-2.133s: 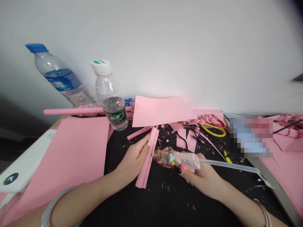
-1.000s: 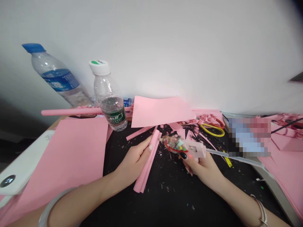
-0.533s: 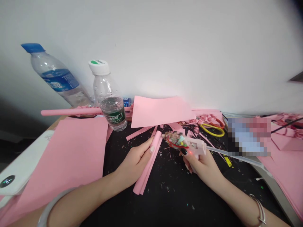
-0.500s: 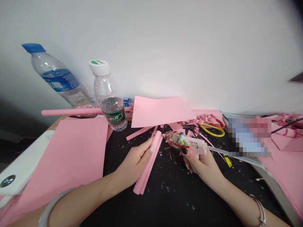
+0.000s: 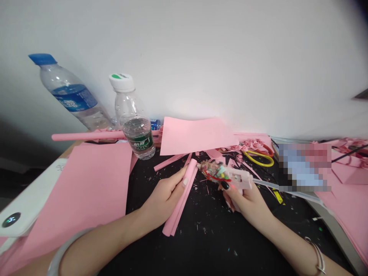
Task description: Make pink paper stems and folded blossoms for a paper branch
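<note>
My left hand (image 5: 165,193) is closed around a rolled tube of pink paper (image 5: 178,212), which tilts up toward the wall and has a loose flap along its right side. My right hand (image 5: 241,197) grips a white hot glue gun (image 5: 237,176) by its handle. Mottled, multicoloured residue covers the gun's front, and its nozzle points left at the upper end of the pink roll, at or very near the flap's edge. A long translucent glue stick (image 5: 264,184) sticks out of the gun's back.
Two water bottles, a blue-capped one (image 5: 71,94) and a white-capped one (image 5: 133,122), stand at the back left. Pink sheets (image 5: 94,184) lie beside a white device (image 5: 31,199). Yellow-handled scissors (image 5: 260,159), paper scraps and a pink sheet (image 5: 195,136) are at the back.
Almost nothing differs. The glue gun's nozzle sits slightly lower along the roll's upper edge, and the whole view has shifted a little. Both hands keep their holds.
</note>
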Available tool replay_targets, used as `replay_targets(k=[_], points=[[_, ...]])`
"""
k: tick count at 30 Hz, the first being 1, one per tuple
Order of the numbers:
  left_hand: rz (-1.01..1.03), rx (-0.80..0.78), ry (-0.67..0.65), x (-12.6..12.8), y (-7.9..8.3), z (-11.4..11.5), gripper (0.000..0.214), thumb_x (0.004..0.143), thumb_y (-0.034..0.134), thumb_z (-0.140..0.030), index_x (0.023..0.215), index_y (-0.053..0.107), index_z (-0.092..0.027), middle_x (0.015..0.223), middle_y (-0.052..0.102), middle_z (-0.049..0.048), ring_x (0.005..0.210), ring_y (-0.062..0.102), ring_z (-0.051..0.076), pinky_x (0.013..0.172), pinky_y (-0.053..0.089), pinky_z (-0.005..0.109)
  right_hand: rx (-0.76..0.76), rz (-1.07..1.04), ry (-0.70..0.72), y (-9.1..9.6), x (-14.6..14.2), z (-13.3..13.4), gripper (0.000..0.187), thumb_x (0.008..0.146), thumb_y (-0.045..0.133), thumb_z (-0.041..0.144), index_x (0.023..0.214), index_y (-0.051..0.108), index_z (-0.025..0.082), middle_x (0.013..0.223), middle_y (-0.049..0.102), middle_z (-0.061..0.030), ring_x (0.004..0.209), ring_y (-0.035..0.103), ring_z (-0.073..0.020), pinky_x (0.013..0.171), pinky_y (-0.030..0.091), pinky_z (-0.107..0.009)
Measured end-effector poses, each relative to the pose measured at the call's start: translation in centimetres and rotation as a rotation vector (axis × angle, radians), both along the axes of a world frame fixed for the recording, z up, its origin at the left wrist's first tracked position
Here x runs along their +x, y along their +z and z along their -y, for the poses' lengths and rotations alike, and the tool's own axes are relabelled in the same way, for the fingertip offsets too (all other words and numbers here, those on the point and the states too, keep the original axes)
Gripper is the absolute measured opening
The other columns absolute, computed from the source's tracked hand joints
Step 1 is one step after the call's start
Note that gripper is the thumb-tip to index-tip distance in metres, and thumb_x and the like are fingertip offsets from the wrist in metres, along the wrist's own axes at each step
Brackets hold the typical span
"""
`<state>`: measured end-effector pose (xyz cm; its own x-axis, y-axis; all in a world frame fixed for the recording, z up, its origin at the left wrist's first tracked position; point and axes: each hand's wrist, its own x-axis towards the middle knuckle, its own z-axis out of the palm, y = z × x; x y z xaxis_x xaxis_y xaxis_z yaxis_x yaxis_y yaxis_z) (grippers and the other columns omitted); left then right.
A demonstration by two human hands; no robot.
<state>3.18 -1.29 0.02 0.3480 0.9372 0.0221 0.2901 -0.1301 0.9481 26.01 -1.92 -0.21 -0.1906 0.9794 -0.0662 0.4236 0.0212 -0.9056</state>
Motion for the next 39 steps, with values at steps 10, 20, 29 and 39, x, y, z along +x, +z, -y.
replay_targets(k=[10, 20, 29, 39], points=[[-0.018, 0.016, 0.004, -0.05, -0.12, -0.05, 0.047, 0.092, 0.035, -0.029, 0.138, 0.032, -0.024, 0.130, 0.053, 0.0014, 0.113, 0.053, 0.021, 0.101, 0.034, 0.034, 0.044, -0.005, -0.023, -0.08, 0.04, 0.10, 0.036, 0.087, 0.043, 0.049, 0.073, 0.049, 0.017, 0.045, 0.044, 0.0041, 0.037, 0.042, -0.0095, 0.037, 0.033, -0.021], [-0.052, 0.030, 0.014, -0.15, -0.21, -0.10, 0.048, 0.092, 0.035, -0.030, 0.139, 0.029, -0.026, 0.130, 0.053, -0.0002, 0.114, 0.052, 0.020, 0.100, 0.035, 0.030, 0.040, 0.027, -0.049, -0.18, 0.13, 0.04, 0.034, 0.088, 0.043, 0.045, 0.070, 0.049, 0.017, 0.044, 0.045, 0.0034, 0.036, 0.043, -0.0097, 0.037, 0.033, -0.022], [-0.047, 0.045, -0.021, -0.13, -0.13, -0.09, 0.047, 0.092, 0.035, -0.030, 0.139, 0.030, -0.025, 0.133, 0.051, -0.0002, 0.117, 0.050, 0.019, 0.100, 0.035, 0.028, -0.013, 0.031, 0.045, -0.32, 0.15, 0.23, 0.033, 0.087, 0.043, 0.044, 0.069, 0.046, 0.017, 0.045, 0.044, 0.0038, 0.037, 0.042, -0.0094, 0.037, 0.032, -0.021], [-0.056, 0.020, -0.006, -0.18, -0.02, -0.22, 0.049, 0.093, 0.035, -0.030, 0.140, 0.026, -0.022, 0.128, 0.055, 0.0010, 0.116, 0.051, 0.020, 0.101, 0.034, 0.030, 0.037, 0.016, -0.001, 0.32, 0.06, 0.04, 0.032, 0.088, 0.042, 0.044, 0.072, 0.048, 0.016, 0.044, 0.043, 0.0045, 0.036, 0.040, -0.0090, 0.036, 0.031, -0.021]])
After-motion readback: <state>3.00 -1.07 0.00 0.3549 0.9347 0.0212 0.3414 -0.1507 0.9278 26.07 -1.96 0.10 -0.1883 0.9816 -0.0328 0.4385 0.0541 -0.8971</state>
